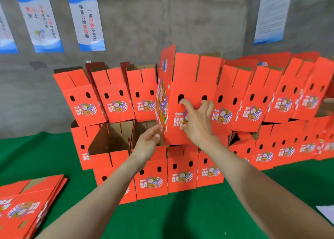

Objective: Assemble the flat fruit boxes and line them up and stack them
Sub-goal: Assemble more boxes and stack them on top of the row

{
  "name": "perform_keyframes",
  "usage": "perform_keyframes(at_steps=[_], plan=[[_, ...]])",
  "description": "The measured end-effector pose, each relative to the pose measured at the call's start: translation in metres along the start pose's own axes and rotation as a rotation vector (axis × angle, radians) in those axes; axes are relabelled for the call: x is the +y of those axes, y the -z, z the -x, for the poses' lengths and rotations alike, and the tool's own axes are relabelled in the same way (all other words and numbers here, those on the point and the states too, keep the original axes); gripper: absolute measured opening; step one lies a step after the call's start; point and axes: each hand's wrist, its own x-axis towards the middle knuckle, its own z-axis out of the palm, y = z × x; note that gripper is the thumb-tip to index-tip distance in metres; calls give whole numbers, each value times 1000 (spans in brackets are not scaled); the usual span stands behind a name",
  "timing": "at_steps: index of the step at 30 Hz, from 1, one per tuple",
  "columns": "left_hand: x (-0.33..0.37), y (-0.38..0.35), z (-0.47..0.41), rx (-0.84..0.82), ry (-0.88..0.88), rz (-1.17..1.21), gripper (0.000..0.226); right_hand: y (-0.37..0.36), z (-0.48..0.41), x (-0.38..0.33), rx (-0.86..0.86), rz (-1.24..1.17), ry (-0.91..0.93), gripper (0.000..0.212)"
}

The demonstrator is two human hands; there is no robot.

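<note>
Green table (198, 217), concrete wall (144, 21). Box (191, 79): upright, mid upper row of stacked boxes (115, 97). Right hand (197, 121): fingers spread on its front, index tip at a hole. Left hand (146, 142): relaxed fingers touching its lower-left edge. Flat boxes (27, 202): near left.

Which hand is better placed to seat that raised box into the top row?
Likely right hand: spread on the raised box, fingers at its holes; the left hand is only at its bottom corner.
</note>
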Motion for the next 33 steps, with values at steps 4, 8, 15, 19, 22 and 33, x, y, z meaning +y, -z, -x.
perform_keyframes(at_steps=[4,8,15,19,22,33], plan=[[-3,-18,-41,-131,27,-55,48,-27,-19,18,-11,77,-82,81],[-16,-29,-71,-193,72,-99,54,-53,-27,33,-15,197,-134,79],[-43,-26,-91,-250,44,-100,62,-80,-30,39,-35,118,-172,71],[-53,-25,-87,-236,15,-60,59,-91,-17,12,268,-102,-26,72],[-54,-23,-89,-153,16,-209,28,-96,-25,-15,138,82,370,74],[-83,83,-22,180,-12,-192,28,-89,-41,-36,-477,782,148,37]])
